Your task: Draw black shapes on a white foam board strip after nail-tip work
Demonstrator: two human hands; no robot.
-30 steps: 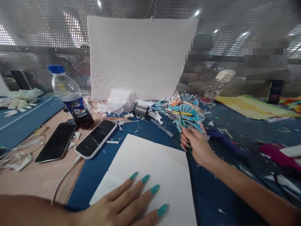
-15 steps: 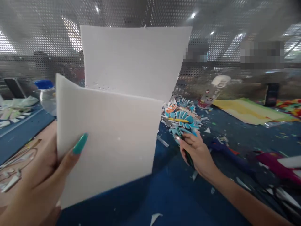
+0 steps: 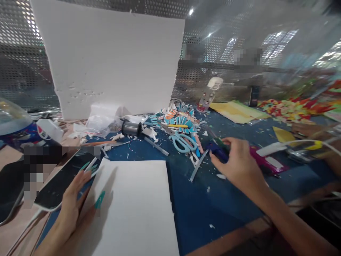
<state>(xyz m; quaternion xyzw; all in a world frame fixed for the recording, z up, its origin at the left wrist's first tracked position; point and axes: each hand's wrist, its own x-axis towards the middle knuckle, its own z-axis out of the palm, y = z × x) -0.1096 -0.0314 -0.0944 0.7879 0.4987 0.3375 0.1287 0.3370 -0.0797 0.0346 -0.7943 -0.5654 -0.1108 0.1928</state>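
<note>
A white foam sheet (image 3: pixel 133 209) lies flat on the blue table, in front of me. My left hand (image 3: pixel 71 209) is at its left edge, fingers apart, the thumb over the sheet and the other fingertips beside a thin white strip (image 3: pixel 92 164). To the right, my right hand (image 3: pixel 239 167) curls around a dark blue tool (image 3: pixel 218 151), whose kind I cannot make out. A slim dark green piece shows by its index finger, partly hidden. Light blue scissors (image 3: pixel 182 141) and a clear stick (image 3: pixel 199 166) lie left of that hand.
A larger white sheet (image 3: pixel 114 60) stands upright at the back. Coloured scraps (image 3: pixel 183 117), a yellow pencil-like stick (image 3: pixel 178 126) and a black spool (image 3: pixel 131 128) are before it. A phone (image 3: pixel 66 181) and a Pepsi bottle (image 3: pixel 32 133) are left; a magenta device (image 3: pixel 269 161) with white cable is right.
The held white sheet has come down flat on the table, and my left hand has loosened. My right hand has moved from the scissors to the dark blue tool. The view has shifted.
</note>
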